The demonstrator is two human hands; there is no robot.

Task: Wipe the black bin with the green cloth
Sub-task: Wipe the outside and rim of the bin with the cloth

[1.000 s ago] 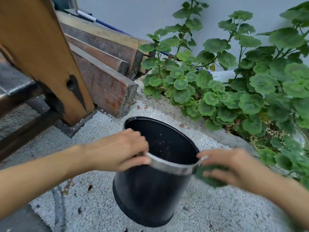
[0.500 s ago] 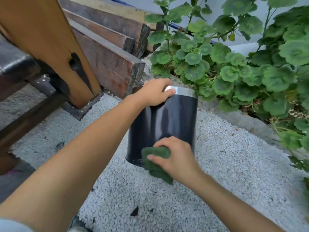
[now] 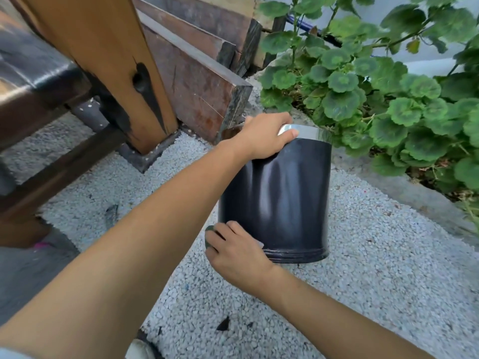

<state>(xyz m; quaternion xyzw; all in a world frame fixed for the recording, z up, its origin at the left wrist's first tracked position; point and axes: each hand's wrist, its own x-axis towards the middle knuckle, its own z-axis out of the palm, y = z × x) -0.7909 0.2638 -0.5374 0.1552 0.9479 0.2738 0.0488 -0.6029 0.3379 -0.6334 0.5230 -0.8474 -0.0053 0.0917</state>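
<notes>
The black bin (image 3: 285, 200) with a silver rim band stands upright on pale gravel in the middle of the head view. My left hand (image 3: 264, 137) grips its rim at the top left. My right hand (image 3: 234, 251) presses against the bin's lower left side near the base. The green cloth (image 3: 209, 233) is almost hidden under that hand; only a dark green edge shows by the fingers.
Stacked wooden beams (image 3: 202, 81) and a slanted wooden post (image 3: 114, 63) stand close behind and left of the bin. Leafy green plants (image 3: 375, 99) fill a bed at the right behind a concrete kerb (image 3: 404, 182). Gravel ground (image 3: 363, 268) surrounds the bin.
The bin went from tilted toward me to upright. My right hand with the cloth moved from the rim down to the lower side, then further left along the base.
</notes>
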